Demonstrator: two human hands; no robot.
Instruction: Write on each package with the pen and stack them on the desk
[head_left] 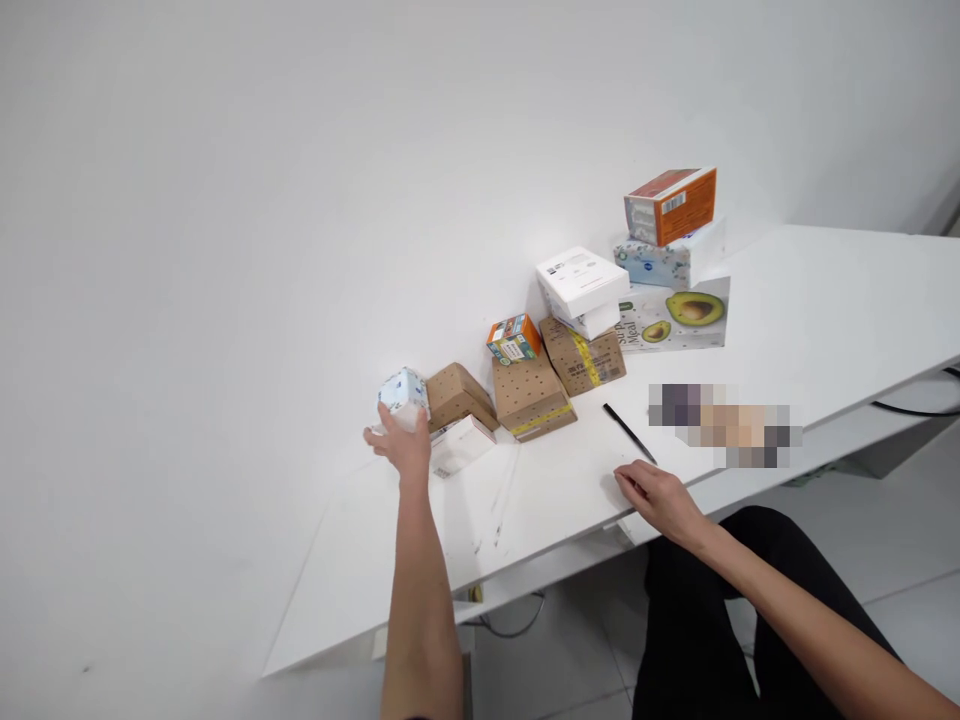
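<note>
My left hand (pixel 403 440) reaches to the far left of the boxes and grips a small white-and-blue patterned tissue pack (pixel 405 388), thumb and fingers spread around its near side. Beside that pack is a brown dotted cardboard box (pixel 457 392), and a flat white box (pixel 463 445) lies in front of it. My right hand (pixel 660 497) rests at the table's front edge, fingers curled together with nothing visible in them. Just beyond its fingertips lies a black pen (pixel 630 433).
Along the wall, the white table (pixel 825 310) bears more brown boxes (pixel 532 395), a small orange-and-blue box (pixel 514 339), a white box (pixel 581 280), an avocado-printed box (pixel 679 315) and an orange box (pixel 671 205) atop a patterned pack (pixel 660 262). A blurred patch hides something near the pen.
</note>
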